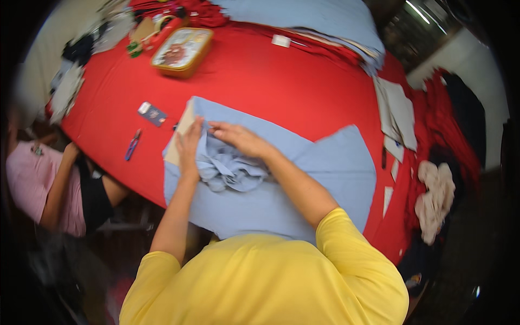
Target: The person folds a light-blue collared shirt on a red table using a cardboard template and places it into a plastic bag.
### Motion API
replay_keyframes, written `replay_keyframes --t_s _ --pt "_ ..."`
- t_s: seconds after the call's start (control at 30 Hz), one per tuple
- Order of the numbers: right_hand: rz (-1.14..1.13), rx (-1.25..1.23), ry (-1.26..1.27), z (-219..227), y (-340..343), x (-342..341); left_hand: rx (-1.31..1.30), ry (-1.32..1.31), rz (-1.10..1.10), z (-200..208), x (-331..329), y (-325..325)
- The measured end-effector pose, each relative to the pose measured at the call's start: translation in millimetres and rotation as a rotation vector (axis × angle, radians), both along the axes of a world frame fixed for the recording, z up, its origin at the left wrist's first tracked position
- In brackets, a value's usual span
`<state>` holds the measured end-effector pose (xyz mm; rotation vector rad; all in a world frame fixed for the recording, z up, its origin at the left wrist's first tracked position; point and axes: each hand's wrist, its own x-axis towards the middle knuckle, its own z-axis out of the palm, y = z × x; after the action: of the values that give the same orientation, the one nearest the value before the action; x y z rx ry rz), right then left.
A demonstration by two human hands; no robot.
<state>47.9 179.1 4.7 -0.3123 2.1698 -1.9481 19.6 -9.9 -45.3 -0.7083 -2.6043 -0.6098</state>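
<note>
Light blue fabric (341, 162) is spread over the red-covered table in front of me, with a bunched heap of the same blue fabric (230, 172) on top of it. A beige strip (172, 153) runs along the left side of the cloth. My left hand (189, 142) rests by this strip with its fingers stretched out, at the left edge of the heap. From the right, my right hand (241, 139) reaches over the heap, fingers extended toward the left hand and slightly blurred. Nothing shows in either hand's grasp.
Left of the cloth lie small blue-handled snips (132, 145) and a dark tag (152, 114). A yellow tub (181, 51) stands farther back. Stacked blue fabric (309, 16) covers the far edge, and grey-white pieces (395, 111) lie right. A person in pink (40, 181) sits at left.
</note>
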Motion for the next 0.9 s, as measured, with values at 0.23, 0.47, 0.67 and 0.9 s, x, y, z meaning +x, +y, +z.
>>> replay_keyframes --t_s 0.23,0.47,0.67,0.9 --pt "-0.908 1.578 0.271 -17.5 260.2 163.2 0.009 -0.031 -0.130 10.4 4.4 0.7" --pt "-1.203 1.494 0.044 22.3 204.8 322.9 0.023 0.087 -0.025 6.3 7.4 -3.5" --pt "-1.394 1.397 -0.105 6.4 179.7 359.2 -0.088 -0.007 -0.378 11.3 -12.2 -20.9" --pt "-1.212 1.546 -0.195 -43.2 203.8 283.4 -0.291 -0.207 -0.494 27.4 -33.2 -38.1"
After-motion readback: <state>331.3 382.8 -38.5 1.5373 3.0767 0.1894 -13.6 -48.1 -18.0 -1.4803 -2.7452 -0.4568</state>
